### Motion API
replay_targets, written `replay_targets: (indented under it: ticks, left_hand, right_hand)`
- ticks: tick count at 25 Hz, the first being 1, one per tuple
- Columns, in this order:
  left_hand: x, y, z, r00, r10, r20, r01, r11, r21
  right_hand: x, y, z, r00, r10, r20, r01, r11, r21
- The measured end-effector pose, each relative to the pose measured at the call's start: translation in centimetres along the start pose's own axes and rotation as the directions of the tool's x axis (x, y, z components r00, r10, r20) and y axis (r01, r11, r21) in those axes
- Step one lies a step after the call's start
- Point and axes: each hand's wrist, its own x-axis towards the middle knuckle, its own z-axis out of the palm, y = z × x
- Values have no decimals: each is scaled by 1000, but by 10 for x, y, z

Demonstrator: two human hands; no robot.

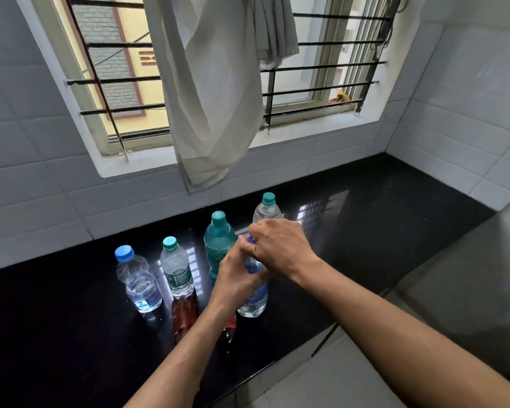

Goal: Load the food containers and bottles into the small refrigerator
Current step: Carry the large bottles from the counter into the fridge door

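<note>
Several plastic bottles stand on a black counter [380, 231]. Both hands are on a clear water bottle [255, 301] near the counter's front: my left hand [236, 278] grips its body, my right hand [280, 245] closes over its blue cap. Behind it stand a teal-tinted bottle [218, 242] and a clear bottle with a teal cap [267, 209]. To the left are a blue-capped clear bottle [137, 282] and a teal-capped clear bottle [175, 267]. A dark bottle with a red label [184, 316] stands in front, partly hidden by my left forearm. No refrigerator is in view.
A white cloth [212, 98] hangs from the barred window [321, 83] above the counter. White tiled walls enclose the counter at the back and right. A grey tiled floor [321, 375] lies below the counter's front edge at the lower right.
</note>
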Motion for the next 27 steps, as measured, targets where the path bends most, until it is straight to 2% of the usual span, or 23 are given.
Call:
replay_targets:
  ticks: [2,4,6,8,9,10,12,14,15,17,21,24,27]
  left_hand:
    - [-1,3,-1,1000,5,1,-5,1000,-5]
    - [2,6,-6,999,-5,53,5,1000,-5]
    - [9,15,-23,972,-33,232,46,998,-52]
    - [20,33,-53,930,-52,364,99,989,-113]
    - [31,45,-69,935,-64,349,114,986,-124]
    - [44,57,-82,958,-63,279,98,989,-112]
    - [82,77,-96,987,-38,158,34,999,31]
    - [119,86,-86,951,-50,306,-53,947,318]
    - [134,85,-76,914,-105,392,-77,904,421]
    - [153,74,-54,870,-195,452,-100,829,550]
    - [165,53,-30,891,-179,417,-172,716,676]
    - [165,47,-30,902,-175,395,-157,719,677]
    - [165,44,-32,893,-191,408,-154,722,674]
  right_hand:
    - [-1,-2,5,998,51,-33,-50,998,47]
    - [0,-3,3,997,75,9,-75,996,46]
    - [3,2,-7,990,115,85,-117,993,20]
    - [13,23,-23,976,205,74,-212,971,110]
    - [21,38,-30,969,243,49,-248,956,155]
    - [30,54,-35,965,258,38,-261,949,176]
    - [49,76,-43,973,211,94,-224,959,176]
    - [63,83,-43,969,132,207,-172,967,186]
    - [69,83,-41,962,115,249,-161,971,176]
    - [79,82,-36,960,89,265,-127,984,128]
    - [86,80,-26,971,94,222,-98,995,6]
    - [84,76,-25,963,124,241,-103,990,-98]
    - [85,83,-34,966,80,246,-64,995,-70]
